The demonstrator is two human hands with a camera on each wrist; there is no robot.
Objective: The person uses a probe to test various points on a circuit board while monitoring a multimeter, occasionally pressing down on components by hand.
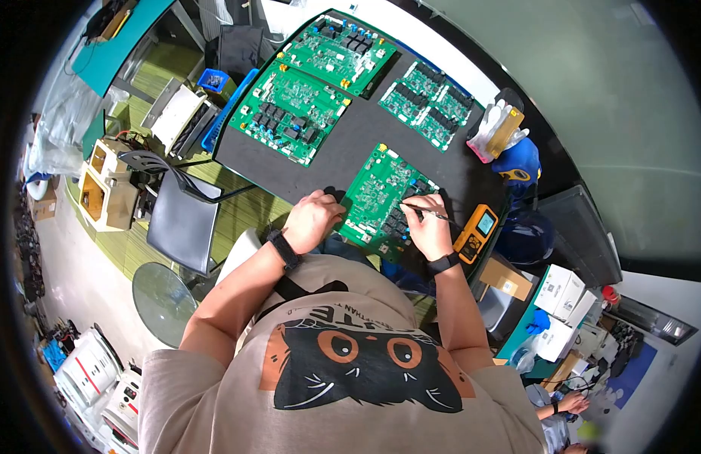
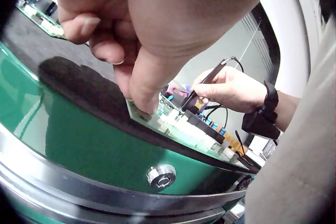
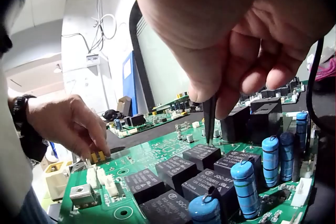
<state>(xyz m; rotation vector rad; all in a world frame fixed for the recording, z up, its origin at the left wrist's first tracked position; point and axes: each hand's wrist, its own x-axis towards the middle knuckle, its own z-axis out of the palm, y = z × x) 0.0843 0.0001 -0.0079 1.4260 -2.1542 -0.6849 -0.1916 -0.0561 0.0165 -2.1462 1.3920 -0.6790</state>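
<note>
Pinching a black tool (image 3: 209,121), the right hand (image 1: 428,227) is aiming it beside black relays (image 3: 202,157); the left hand (image 1: 315,220) is pinching the green board (image 1: 369,189) by its edge.

Beneath the right hand (image 3: 231,40), the green rectangular circuit board (image 3: 142,155) looks smooth and slightly glossy, its black box-shaped plastic components (image 3: 202,153) matt. Below the left hand (image 2: 131,29), a round metal lock (image 2: 160,176) shines against glossy green panelling (image 2: 79,124).
</note>
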